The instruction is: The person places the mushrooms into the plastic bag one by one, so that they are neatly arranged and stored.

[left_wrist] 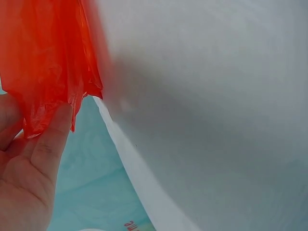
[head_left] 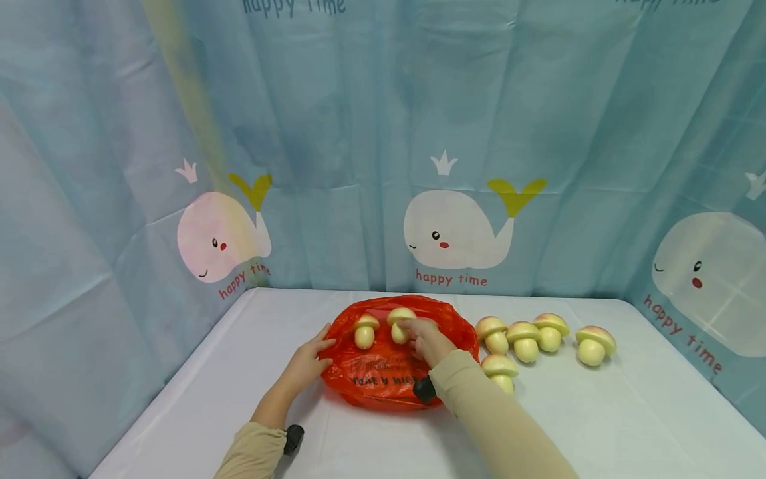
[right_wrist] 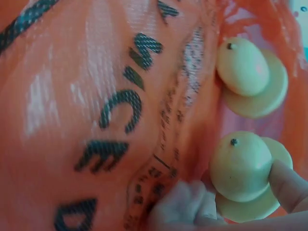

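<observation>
A red plastic bag with dark printing lies spread open on the white table. Two pale yellow toy mushrooms with pink-tinged caps are on it: a left one and a right one. My right hand pinches the right mushroom between thumb and fingers; the left one lies beside it, untouched. At the bag's left rim, my left hand holds the edge. In the left wrist view, the thin red plastic passes between the fingers of that hand.
Right of the bag stand several more toy mushrooms, among them a near one close to my right sleeve and a far right one. A blue curtain with whale prints hangs behind the table.
</observation>
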`<state>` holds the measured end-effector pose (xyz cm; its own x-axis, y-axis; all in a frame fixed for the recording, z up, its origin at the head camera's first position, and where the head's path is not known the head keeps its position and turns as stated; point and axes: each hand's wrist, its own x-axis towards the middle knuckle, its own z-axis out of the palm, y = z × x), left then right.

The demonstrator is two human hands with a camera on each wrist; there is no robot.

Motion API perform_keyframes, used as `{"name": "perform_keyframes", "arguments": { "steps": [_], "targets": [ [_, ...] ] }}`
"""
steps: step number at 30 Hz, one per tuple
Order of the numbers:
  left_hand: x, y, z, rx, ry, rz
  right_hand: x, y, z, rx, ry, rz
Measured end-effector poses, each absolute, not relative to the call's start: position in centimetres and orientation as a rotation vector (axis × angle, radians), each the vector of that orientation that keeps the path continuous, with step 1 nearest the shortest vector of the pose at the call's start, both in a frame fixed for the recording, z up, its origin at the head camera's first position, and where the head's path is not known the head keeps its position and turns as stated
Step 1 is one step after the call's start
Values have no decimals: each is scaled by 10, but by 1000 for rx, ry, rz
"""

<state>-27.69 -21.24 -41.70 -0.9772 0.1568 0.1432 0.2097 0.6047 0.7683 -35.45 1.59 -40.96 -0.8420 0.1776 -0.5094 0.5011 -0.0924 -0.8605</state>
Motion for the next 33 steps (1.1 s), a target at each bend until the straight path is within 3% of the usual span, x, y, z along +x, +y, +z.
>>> {"name": "perform_keyframes", "arguments": {
  "steps": [22, 29, 33],
  "targets": [
    [-278, -215, -423, -443, -2683, -1344, -333, 28, -405, 459, 2008, -1965],
    [-278, -211, -418, -337, -2741, -1362, -350, 23, -409, 631, 2071, -1822],
    [-278, -211, -418, -322, -2756, -1336, -344, 23, -410, 569, 2042, -1897]
  ]
}}
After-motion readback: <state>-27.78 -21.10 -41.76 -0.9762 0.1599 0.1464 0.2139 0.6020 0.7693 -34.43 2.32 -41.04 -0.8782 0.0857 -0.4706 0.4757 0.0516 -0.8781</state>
